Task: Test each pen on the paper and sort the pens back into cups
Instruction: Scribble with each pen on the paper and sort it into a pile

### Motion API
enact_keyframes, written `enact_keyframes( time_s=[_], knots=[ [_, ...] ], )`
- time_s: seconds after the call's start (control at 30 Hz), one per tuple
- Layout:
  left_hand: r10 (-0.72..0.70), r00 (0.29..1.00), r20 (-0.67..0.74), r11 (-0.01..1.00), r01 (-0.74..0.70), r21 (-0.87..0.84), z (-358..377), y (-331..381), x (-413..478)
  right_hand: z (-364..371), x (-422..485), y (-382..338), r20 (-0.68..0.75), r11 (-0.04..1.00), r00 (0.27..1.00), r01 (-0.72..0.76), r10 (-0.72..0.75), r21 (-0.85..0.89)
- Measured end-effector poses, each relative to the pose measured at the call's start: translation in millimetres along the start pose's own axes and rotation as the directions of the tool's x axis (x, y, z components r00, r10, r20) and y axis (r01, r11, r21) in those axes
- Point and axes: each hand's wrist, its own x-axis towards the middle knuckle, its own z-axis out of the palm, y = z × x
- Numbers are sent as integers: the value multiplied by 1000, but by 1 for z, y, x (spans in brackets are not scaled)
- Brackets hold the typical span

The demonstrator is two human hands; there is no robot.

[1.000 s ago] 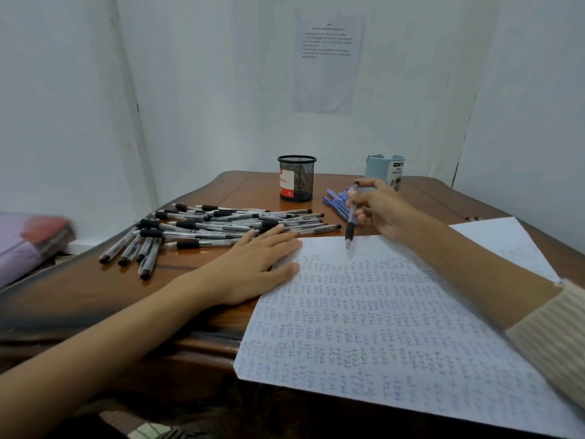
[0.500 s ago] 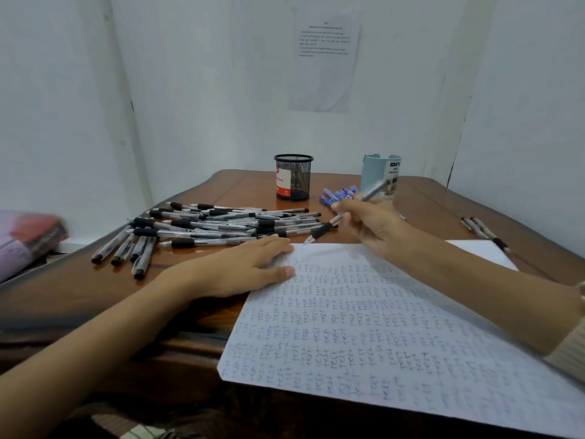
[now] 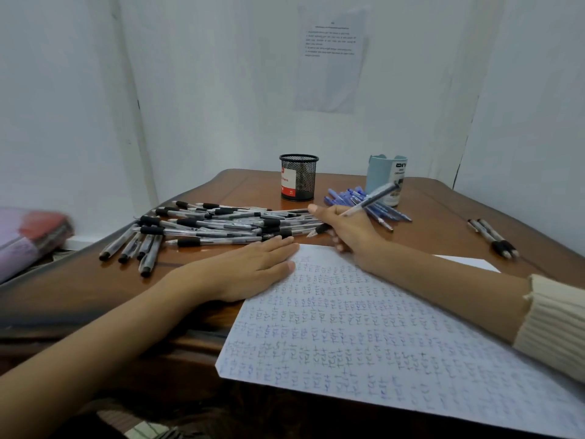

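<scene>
The paper (image 3: 364,337) is filled with rows of "test". Right hand (image 3: 348,229) grips a pen (image 3: 368,202); left hand (image 3: 253,267) lies flat, fingers extended, on the paper's far-left corner.

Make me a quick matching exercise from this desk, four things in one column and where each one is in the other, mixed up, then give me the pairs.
1. black mesh cup
2. light blue cup
3. left hand
4. blue pens

A. flat on the paper's corner
B. far edge, right of the other cup
C. loose in front of the light blue cup
D. behind the black-grip pen pile

Pairs: 1-D, 2-B, 3-A, 4-C
</scene>
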Motion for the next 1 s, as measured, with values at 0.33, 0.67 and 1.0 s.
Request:
enact_keyframes(
  time_s=[0.33,0.67,1.0],
  knots=[
    [-10,1000,-9,1000,11,14,0,0,-1,-1,-1,5,164,912,964,253,-209,-323],
    [-17,999,-42,998,19,57,0,1,-2,-3,5,9,237,907,952,266,-194,-326],
    [-17,999,-34,999,18,49,0,2,-2,-3,6,11,209,907,953,278,-219,-317]
  ],
)
